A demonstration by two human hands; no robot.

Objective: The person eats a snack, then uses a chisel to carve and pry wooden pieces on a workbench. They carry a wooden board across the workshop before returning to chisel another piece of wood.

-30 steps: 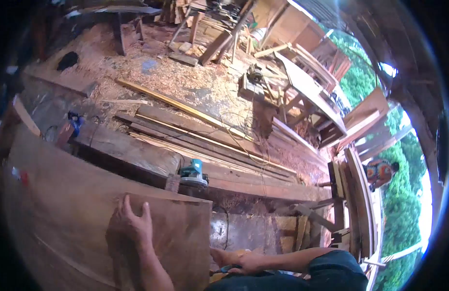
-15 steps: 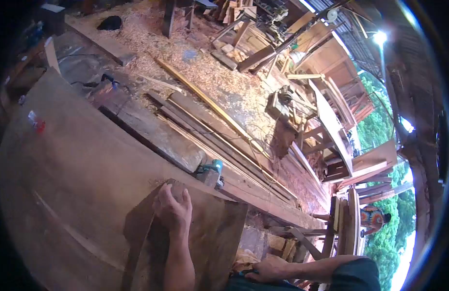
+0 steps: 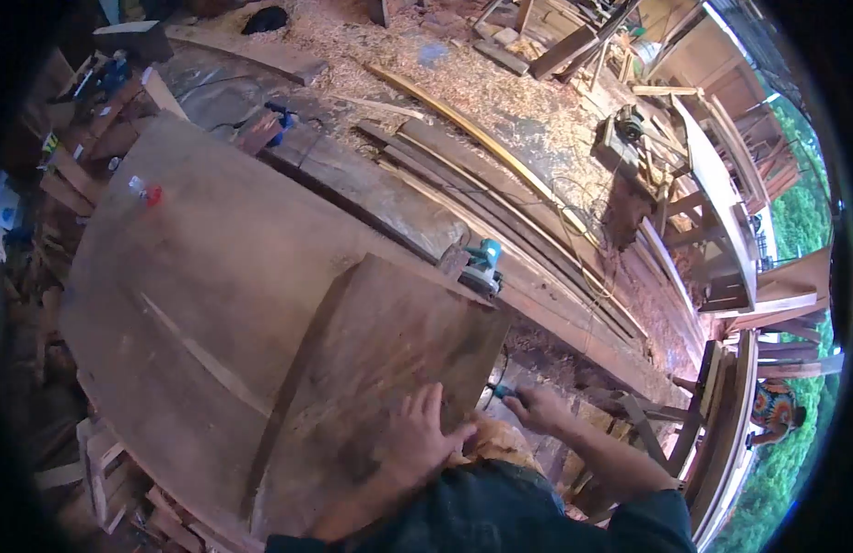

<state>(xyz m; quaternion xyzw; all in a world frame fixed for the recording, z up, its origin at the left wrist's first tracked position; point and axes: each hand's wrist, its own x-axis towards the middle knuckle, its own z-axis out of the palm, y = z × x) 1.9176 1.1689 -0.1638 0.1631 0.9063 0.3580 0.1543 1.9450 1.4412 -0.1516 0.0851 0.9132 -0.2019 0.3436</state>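
Honestly, a slip of the tool (image 3: 505, 392) could nick the left hand (image 3: 421, 441) or gouge the thick board (image 3: 380, 346), because both sit so near it. That left hand lies open on the board, thumb spread from the fingers; the board rests on a wide panel (image 3: 225, 267). The right hand (image 3: 544, 411) is curled round the tool's handle, beside the board's edge.

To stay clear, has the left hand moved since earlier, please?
Yes, the left hand has moved toward the near side, away from the teal saw.
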